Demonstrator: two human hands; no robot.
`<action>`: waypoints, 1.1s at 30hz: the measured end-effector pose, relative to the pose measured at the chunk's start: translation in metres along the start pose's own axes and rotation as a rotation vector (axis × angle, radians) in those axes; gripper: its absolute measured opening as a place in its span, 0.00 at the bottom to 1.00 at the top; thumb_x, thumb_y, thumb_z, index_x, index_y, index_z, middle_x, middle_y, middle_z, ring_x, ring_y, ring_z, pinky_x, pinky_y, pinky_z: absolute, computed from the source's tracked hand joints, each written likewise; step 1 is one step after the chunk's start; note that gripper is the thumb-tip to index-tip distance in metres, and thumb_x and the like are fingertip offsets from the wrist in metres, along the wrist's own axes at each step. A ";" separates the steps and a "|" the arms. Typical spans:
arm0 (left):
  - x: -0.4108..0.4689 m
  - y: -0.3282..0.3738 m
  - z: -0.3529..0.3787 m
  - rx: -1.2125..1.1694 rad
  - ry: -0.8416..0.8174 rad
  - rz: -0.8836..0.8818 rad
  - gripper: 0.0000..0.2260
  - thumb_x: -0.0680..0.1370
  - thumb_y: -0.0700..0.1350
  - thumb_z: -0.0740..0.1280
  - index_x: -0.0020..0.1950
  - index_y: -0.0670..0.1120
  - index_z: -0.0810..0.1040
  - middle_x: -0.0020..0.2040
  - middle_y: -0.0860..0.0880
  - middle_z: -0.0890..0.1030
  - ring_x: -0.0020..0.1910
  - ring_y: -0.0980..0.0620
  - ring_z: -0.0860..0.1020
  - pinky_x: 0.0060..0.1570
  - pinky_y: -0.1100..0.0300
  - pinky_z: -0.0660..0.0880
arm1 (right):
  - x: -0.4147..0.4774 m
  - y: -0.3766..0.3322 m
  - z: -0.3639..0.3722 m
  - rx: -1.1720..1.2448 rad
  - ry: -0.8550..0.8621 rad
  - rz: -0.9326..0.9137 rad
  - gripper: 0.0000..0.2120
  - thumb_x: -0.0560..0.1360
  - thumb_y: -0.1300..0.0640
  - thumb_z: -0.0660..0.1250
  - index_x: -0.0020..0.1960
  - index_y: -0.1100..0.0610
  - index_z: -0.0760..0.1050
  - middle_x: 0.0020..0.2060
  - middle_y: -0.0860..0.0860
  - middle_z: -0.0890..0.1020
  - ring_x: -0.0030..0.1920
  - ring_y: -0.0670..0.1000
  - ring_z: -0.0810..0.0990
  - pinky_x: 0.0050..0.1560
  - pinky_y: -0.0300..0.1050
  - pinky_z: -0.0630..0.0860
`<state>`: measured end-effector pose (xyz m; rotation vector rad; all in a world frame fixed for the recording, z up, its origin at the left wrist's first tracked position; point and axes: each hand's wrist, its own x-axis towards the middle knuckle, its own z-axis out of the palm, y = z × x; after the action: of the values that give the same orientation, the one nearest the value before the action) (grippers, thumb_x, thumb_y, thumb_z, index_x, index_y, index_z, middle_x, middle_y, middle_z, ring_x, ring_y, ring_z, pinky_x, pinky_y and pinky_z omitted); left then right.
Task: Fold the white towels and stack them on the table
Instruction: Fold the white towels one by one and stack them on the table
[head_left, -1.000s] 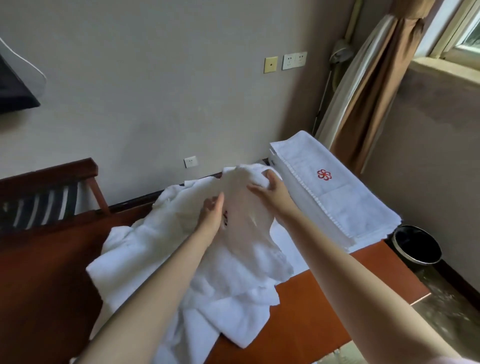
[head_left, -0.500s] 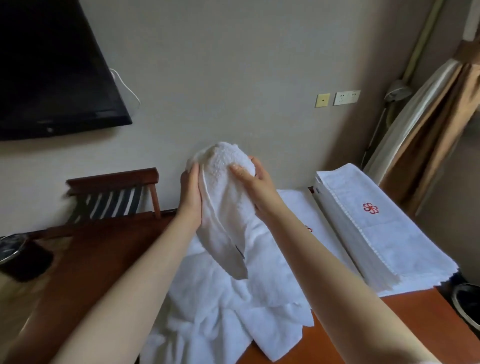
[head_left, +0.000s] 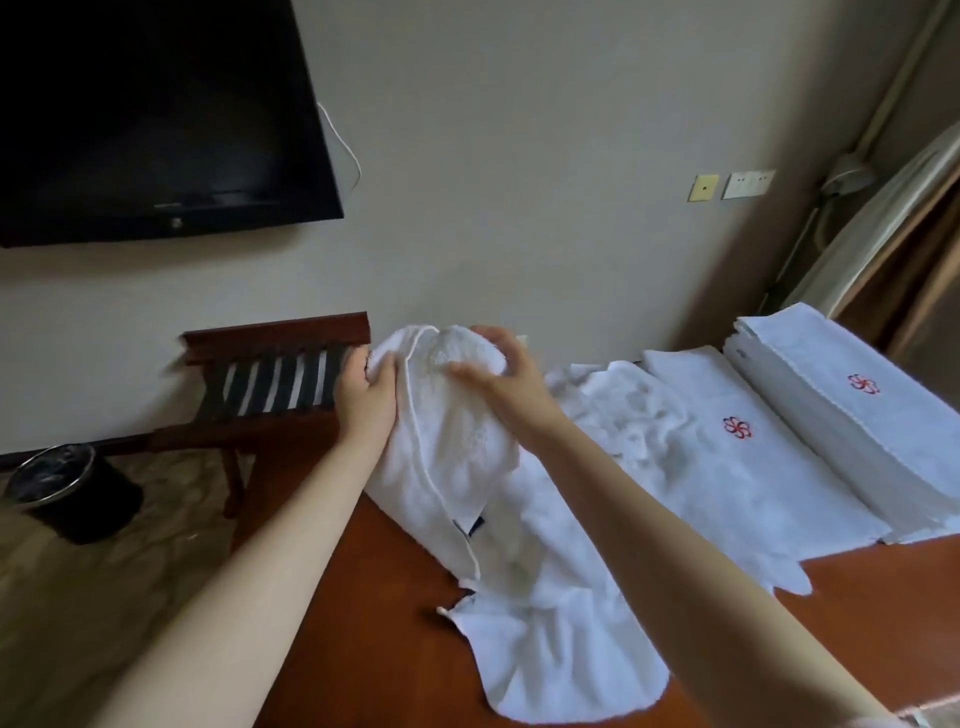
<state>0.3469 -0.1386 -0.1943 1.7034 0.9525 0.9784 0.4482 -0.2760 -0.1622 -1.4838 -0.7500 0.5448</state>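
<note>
Only one camera, wide-angle, worn on my head: it looks forward and down, close over the counter (head_left: 374, 623) right in front of me, with the wall (head_left: 519, 182) and the television (head_left: 145, 114) filling its tilted upper half.

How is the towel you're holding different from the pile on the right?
The held towel is crumpled; the pile is folded flat. The held towel hangs from the left hand and right hand; the pile rests on the table. The pile shows a red flower; the held towel shows none. Both are white.
</note>
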 end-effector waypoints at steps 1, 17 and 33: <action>0.001 -0.012 -0.012 0.025 0.003 -0.010 0.13 0.78 0.47 0.61 0.35 0.46 0.64 0.33 0.50 0.67 0.33 0.53 0.66 0.35 0.57 0.65 | -0.003 0.008 0.011 -0.141 0.002 0.011 0.16 0.68 0.43 0.75 0.54 0.38 0.76 0.48 0.34 0.80 0.50 0.37 0.78 0.45 0.34 0.74; -0.015 -0.115 -0.094 0.354 -0.208 -0.183 0.13 0.79 0.44 0.59 0.36 0.45 0.62 0.33 0.50 0.64 0.34 0.51 0.63 0.34 0.56 0.61 | -0.058 0.136 0.064 -0.821 -0.519 0.517 0.32 0.75 0.47 0.70 0.73 0.57 0.63 0.64 0.55 0.74 0.61 0.55 0.74 0.60 0.46 0.71; 0.045 -0.131 -0.228 0.521 -0.880 -0.033 0.34 0.62 0.67 0.72 0.61 0.55 0.65 0.56 0.55 0.71 0.52 0.55 0.72 0.51 0.55 0.74 | -0.005 0.043 0.193 -0.226 -0.483 0.250 0.09 0.76 0.60 0.69 0.41 0.60 0.69 0.32 0.51 0.71 0.33 0.46 0.70 0.34 0.36 0.67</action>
<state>0.1354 0.0138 -0.2509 2.2276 0.6420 -0.1234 0.3084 -0.1471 -0.2180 -1.6891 -1.0315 1.0609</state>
